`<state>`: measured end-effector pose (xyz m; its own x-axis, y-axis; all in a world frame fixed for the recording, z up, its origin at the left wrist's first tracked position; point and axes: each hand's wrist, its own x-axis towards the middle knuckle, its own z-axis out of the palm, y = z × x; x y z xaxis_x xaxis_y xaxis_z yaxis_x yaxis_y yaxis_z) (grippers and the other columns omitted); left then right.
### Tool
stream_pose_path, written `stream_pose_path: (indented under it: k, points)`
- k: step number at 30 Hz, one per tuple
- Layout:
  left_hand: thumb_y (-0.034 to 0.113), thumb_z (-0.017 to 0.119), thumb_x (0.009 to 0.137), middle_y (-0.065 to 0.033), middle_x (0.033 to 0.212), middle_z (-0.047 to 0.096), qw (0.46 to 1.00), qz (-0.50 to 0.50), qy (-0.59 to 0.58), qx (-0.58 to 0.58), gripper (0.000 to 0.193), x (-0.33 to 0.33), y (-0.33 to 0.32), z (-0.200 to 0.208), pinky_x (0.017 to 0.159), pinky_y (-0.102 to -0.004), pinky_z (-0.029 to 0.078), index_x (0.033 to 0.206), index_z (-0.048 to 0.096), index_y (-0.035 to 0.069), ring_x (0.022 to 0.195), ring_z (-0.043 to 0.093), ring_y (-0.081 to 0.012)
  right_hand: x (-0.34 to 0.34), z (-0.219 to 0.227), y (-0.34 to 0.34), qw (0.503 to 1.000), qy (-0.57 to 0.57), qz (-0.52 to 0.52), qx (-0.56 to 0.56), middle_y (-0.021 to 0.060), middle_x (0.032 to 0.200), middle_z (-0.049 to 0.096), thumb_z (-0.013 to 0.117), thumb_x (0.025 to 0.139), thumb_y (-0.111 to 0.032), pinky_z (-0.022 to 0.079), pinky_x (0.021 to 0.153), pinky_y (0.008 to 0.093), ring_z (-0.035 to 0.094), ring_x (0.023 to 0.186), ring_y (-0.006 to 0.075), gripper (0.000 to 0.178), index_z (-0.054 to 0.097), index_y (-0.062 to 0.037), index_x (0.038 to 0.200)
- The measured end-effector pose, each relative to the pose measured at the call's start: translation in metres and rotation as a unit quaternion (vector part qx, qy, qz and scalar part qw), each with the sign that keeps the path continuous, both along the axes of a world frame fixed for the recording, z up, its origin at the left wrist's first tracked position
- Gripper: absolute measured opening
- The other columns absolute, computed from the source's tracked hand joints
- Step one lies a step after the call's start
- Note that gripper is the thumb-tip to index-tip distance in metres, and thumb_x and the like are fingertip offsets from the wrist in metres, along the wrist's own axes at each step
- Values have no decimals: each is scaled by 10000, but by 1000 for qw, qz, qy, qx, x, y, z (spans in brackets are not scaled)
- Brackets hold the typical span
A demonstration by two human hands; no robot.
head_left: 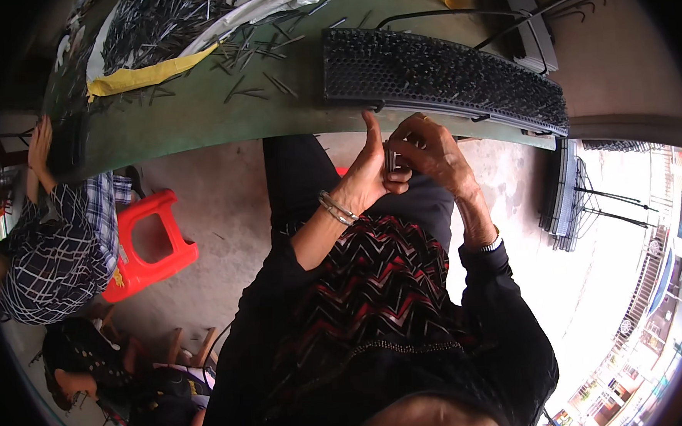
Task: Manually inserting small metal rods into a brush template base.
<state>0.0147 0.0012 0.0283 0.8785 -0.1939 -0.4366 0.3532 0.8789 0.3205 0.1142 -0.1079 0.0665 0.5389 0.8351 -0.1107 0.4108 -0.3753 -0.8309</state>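
In front of my lap, just off the near edge of the table, my two hands meet. My left hand (367, 170) is closed round a small bunch of slim dark sticks (390, 159), its thumb pointing up. Bent over the same bunch, my right hand (435, 151) pinches at the sticks with its fingertips. Right beyond the hands a long black rack (350, 85), pierced with rows of holes, lies on the green table (190, 132). Many small dark stick ends stand up from its holes, most densely toward the right; a bare patch of holes shows at the left end.
A heap of loose dark sticks (161, 26) lies on a white and yellow sack (149, 75), some spilled beside it. Black hooked rods (501, 35) stick out behind the rack. To the left are a red stool (153, 238) and a person in checks (58, 251); more racks (564, 201) stand right.
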Motion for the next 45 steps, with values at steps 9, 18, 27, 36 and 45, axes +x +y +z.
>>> stream_pose_path:
  k: [9, 18, 27, 36, 45]
  points:
    - [765, 295, 836, -48, 745, 596, 993, 41, 22, 113, 811, 7, 2, -13, 458, -195, 291, 1024, 595, 35, 553, 411, -70, 4, -1, 0, 979, 37, -198, 42, 76, 773, 632, 572, 883, -82, 473, 628, 271, 598, 679, 134, 92, 568, 3, 919]
    - [649, 434, 891, -89, 755, 598, 996, 14, 18, 89, 691, 5, -2, -26, 419, -183, 227, 1093, 591, 7, 462, 281, -38, 39, -17, 13, 915, -263, -281, 124, 99, 750, 636, 582, 878, -65, 478, 610, 308, 613, 638, 196, 79, 527, -24, 917]
    - [567, 461, 924, -84, 752, 595, 997, 26, 33, 67, 599, 0, -5, -31, 414, -186, 223, 1073, 594, 2, 453, 283, -31, 53, -39, 23, 911, -318, -214, 152, 126, 779, 646, 565, 891, -34, 490, 629, 348, 639, 690, 279, 73, 502, -29, 926]
    - [501, 420, 968, -89, 755, 593, 997, 14, 19, 69, 546, -6, -7, -29, 431, -180, 235, 1096, 592, -1, 461, 286, -26, 64, -31, 19, 921, -343, -126, 136, 127, 788, 634, 568, 893, -34, 489, 618, 358, 632, 702, 293, 104, 487, -34, 958]
    - [352, 481, 976, -85, 770, 601, 997, 21, 30, 71, 393, -9, -10, -32, 448, -173, 253, 1057, 606, -12, 481, 298, -21, 80, -32, 20, 939, -302, -53, 158, 87, 782, 621, 559, 881, 0, 503, 618, 310, 649, 708, 219, 69, 537, -40, 932]
